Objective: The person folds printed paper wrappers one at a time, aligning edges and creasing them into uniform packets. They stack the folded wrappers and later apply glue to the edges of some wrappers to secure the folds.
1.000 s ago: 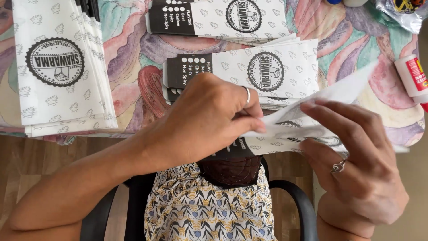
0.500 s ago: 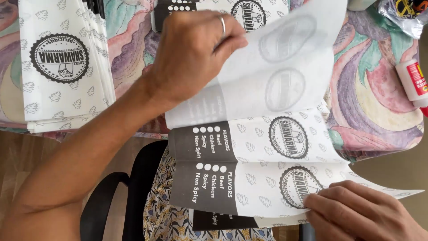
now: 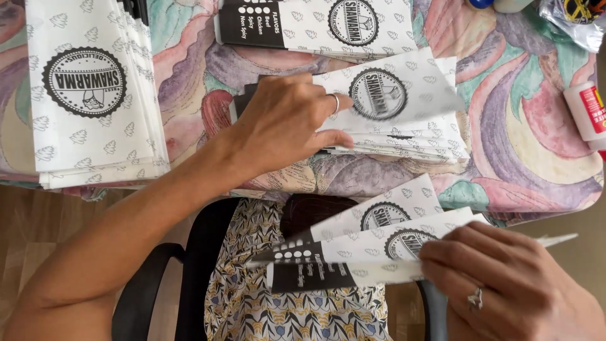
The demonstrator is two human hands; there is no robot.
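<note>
You are sitting at what looks like a home table: a swirly pastel tablecloth (image 3: 517,145), a black armchair (image 3: 189,278), wooden flooring (image 3: 38,227).

White-and-black paper sleeves (image 3: 391,101) stacked mid-table, taller stack (image 3: 88,95) left, glue bottle (image 3: 586,113) right

Three wrapper stacks (image 3: 95,95) on table, two hands (image 3: 284,123), one glue bottle (image 3: 587,113)

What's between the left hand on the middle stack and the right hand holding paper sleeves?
In the head view, between left hand and right hand: the patterned tablecloth's edge, then a dark chair back.
</note>
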